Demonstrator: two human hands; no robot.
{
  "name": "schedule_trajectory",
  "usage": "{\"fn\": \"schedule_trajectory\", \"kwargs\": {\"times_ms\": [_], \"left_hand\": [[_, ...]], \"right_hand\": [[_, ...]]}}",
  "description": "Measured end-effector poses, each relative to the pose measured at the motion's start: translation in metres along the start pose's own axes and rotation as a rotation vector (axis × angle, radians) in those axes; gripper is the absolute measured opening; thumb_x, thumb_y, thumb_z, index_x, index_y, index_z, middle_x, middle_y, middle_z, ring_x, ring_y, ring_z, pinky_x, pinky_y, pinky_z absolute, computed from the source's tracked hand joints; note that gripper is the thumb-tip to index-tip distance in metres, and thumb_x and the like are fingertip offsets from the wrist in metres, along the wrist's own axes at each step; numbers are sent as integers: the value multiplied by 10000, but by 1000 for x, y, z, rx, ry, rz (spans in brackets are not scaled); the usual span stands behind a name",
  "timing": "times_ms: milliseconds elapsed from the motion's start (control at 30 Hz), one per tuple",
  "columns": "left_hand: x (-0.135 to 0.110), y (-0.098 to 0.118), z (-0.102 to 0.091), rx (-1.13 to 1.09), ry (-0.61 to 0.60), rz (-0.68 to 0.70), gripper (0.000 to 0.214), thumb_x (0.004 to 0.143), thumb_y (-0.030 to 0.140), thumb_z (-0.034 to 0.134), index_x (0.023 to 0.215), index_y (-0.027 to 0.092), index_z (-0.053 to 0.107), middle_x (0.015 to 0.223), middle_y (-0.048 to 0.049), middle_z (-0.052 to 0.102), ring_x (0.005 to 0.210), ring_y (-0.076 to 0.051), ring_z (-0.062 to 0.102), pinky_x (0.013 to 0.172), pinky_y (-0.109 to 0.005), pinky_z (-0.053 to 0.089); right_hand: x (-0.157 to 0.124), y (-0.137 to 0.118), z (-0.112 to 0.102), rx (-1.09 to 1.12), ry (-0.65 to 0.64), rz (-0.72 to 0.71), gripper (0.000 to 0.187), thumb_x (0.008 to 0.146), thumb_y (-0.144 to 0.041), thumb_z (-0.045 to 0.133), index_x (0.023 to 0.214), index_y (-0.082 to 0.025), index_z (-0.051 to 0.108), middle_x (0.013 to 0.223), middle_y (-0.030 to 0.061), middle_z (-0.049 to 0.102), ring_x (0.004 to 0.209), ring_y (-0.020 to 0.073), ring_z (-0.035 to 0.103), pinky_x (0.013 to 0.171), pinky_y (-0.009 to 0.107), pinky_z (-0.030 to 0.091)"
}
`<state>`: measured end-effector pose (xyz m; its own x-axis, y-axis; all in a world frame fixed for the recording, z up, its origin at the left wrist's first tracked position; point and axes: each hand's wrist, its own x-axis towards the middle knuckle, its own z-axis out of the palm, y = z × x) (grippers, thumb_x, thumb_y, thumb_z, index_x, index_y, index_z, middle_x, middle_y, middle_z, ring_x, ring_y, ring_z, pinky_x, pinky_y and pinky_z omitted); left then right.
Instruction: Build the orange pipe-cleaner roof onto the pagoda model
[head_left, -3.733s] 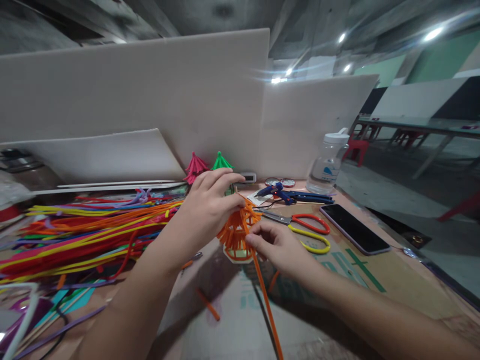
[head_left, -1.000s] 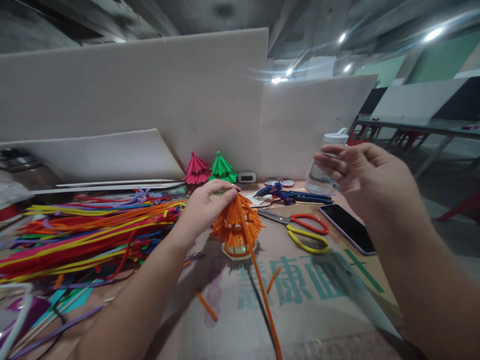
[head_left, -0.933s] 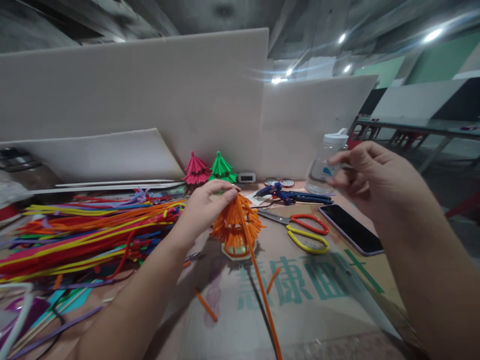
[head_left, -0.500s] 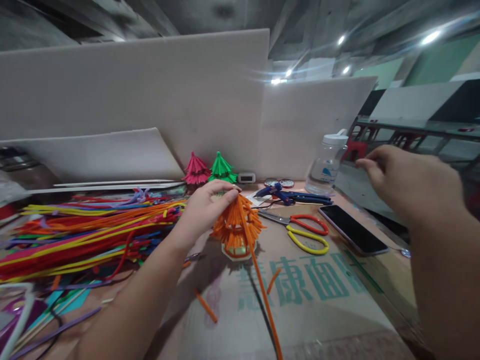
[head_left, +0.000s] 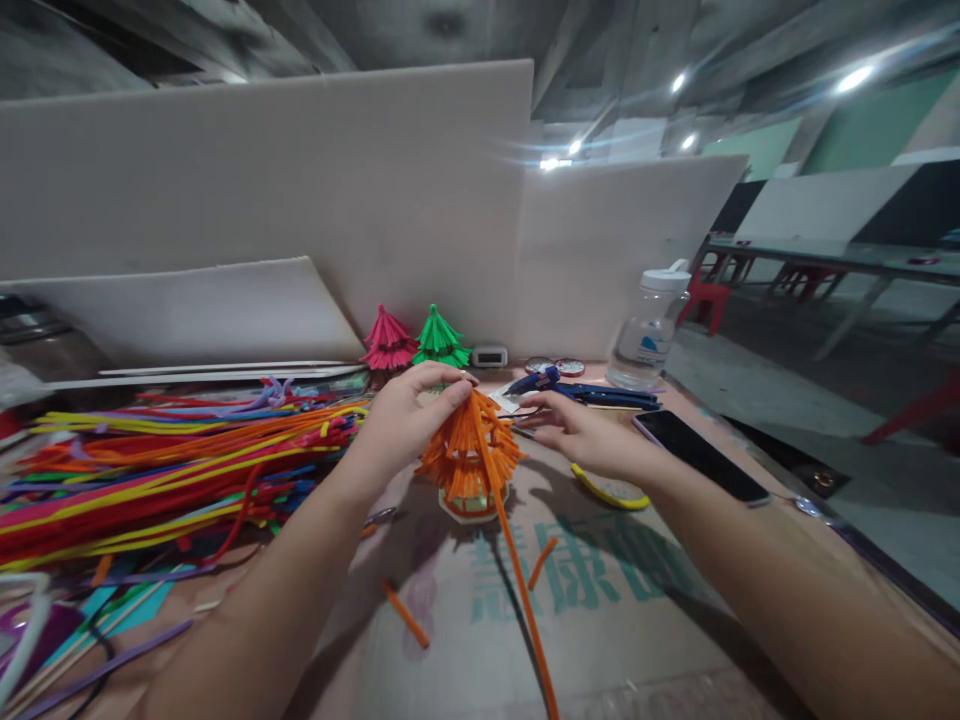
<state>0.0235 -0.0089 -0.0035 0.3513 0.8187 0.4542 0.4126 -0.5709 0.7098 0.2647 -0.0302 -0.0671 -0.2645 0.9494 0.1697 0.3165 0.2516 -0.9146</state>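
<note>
An orange pipe-cleaner tower (head_left: 471, 458) stands on the cardboard sheet (head_left: 615, 620). My left hand (head_left: 409, 420) pinches its top with closed fingertips. One long orange pipe cleaner (head_left: 523, 620) runs from the top down towards me. My right hand (head_left: 581, 435) lies low just right of the tower, fingers stretched out to the left. It covers the scissors (head_left: 611, 492), of which only a yellow handle loop shows. Whether the hand grips them is hidden.
A heap of coloured pipe cleaners (head_left: 172, 460) fills the left. Small pink (head_left: 388, 340) and green (head_left: 440, 338) trees stand by the white foam boards (head_left: 300, 200). A blue glue gun (head_left: 540, 381), bottle (head_left: 649, 325) and phone (head_left: 697, 455) sit at the right. Short orange offcuts (head_left: 405, 612) lie in front.
My right hand left the tower, rose to the right near the bottle, then dropped back onto the scissors. My left hand has stayed on the tower's top.
</note>
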Motion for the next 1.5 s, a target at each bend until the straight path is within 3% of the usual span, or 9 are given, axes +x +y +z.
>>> {"fn": "schedule_trajectory", "kwargs": {"times_ms": [100,233,433,500,633,867,1100,1333,1500], "left_hand": [[0,-1,0,-18,8,-9,294,870,439,614,915,171,725,1041,-81,718,995,-233,653,937,-354,481],[0,-2,0,5,-2,15,308,874,447,608,922,166,724,1036,-83,714,1002,-234,645,947,-355,467],[0,-1,0,5,-1,3,324,872,453,606,938,159,724,1054,-86,710,1010,-237,640,950,-355,459],[0,-1,0,5,5,-5,324,870,450,605,936,156,724,1054,-89,712,1007,-238,641,945,-355,460],[0,-2,1,27,7,-1,328,870,454,603,937,157,724,1050,-91,718,992,-240,645,950,-363,460],[0,-2,1,26,9,15,313,876,434,598,938,152,720,1038,-95,724,976,-237,649,943,-360,470],[1,-1,0,-19,19,-46,268,866,398,610,920,160,720,979,-75,726,930,-227,659,884,-340,491],[-5,12,0,-42,5,23,212,859,378,646,815,180,708,873,-36,715,835,-192,648,828,-305,484],[-12,21,5,-14,15,84,175,875,359,650,836,199,710,910,-25,704,867,-180,634,842,-294,462]], "right_hand": [[2,13,17,176,-76,167,504,839,-356,671,1303,-207,541,776,-20,659,504,103,513,452,215,368],[4,17,0,201,-87,192,416,786,-552,700,850,-142,683,448,-115,359,373,70,266,385,209,233],[0,-9,-45,298,224,-93,465,789,-650,674,709,-202,579,883,57,726,831,175,650,768,286,484],[-5,-21,-47,362,291,-119,443,784,-641,690,724,-213,593,791,47,731,732,176,667,716,293,502],[-13,-39,-21,263,171,48,370,723,-539,787,801,-195,674,640,0,679,418,87,498,434,227,401],[-19,-46,47,189,-40,199,316,861,-484,636,815,-171,658,758,39,720,385,65,470,366,211,379],[-23,-49,54,535,-102,251,440,699,-515,760,791,-232,436,714,-32,712,307,40,373,353,214,372],[-22,-56,40,11,311,-115,127,835,-310,635,847,-189,671,788,22,698,658,140,600,597,271,462],[-25,-64,40,-123,344,-187,88,850,-220,629,873,-189,708,805,24,713,689,153,612,642,287,462]]}}
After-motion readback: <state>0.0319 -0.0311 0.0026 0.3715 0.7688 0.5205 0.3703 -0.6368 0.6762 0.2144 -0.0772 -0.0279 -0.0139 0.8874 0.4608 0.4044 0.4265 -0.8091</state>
